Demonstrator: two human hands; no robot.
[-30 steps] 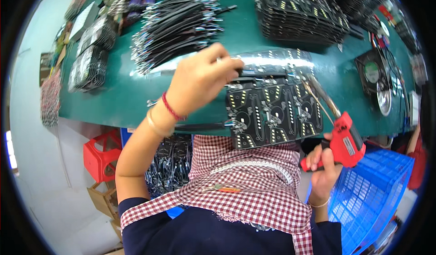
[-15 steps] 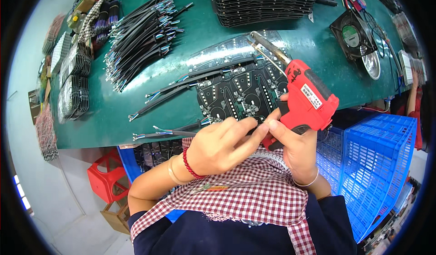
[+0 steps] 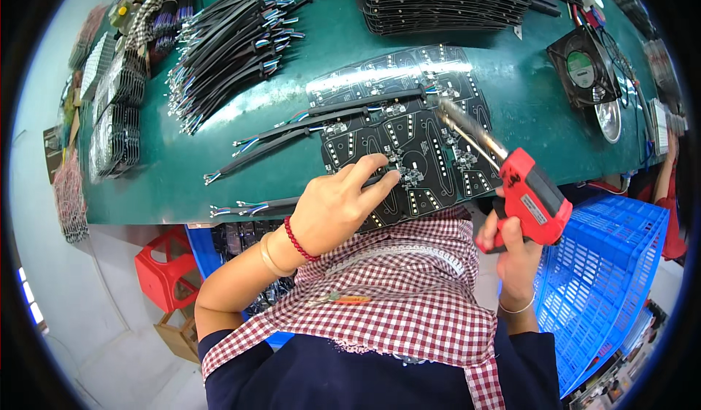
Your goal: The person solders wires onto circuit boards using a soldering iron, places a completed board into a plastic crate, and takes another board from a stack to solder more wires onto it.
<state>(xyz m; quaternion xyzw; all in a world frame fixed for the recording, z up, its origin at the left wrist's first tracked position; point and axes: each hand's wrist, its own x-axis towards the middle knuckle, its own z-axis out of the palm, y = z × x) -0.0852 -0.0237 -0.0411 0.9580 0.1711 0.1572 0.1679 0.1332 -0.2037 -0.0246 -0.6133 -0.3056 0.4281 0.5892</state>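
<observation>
My right hand point(image 3: 515, 253) grips the handle of a red soldering gun point(image 3: 539, 204), its metal nozzle pointing up and left over a panel of black circuit boards point(image 3: 416, 143). My left hand point(image 3: 339, 205) rests at the panel's near left edge. Its thumb and finger close around a black sleeved cable point(image 3: 270, 208), whose loose coloured wire ends stick out to the left; the cable's other end is mostly covered by the fingers. Two more black cables point(image 3: 350, 110) lie across the panel farther back, their wire ends also to the left.
On the green table point(image 3: 153, 205), a large bundle of cables point(image 3: 234, 45) lies far left and a thick stack of circuit boards point(image 3: 442, 8) at the back. A black fan point(image 3: 582, 67) stands right. Beside me are a blue crate point(image 3: 599, 271) and a red stool point(image 3: 164, 267).
My hands have come apart. The right one has moved right and down with the soldering gun; the left stays over the panel's near edge, its fingers now on the cable.
</observation>
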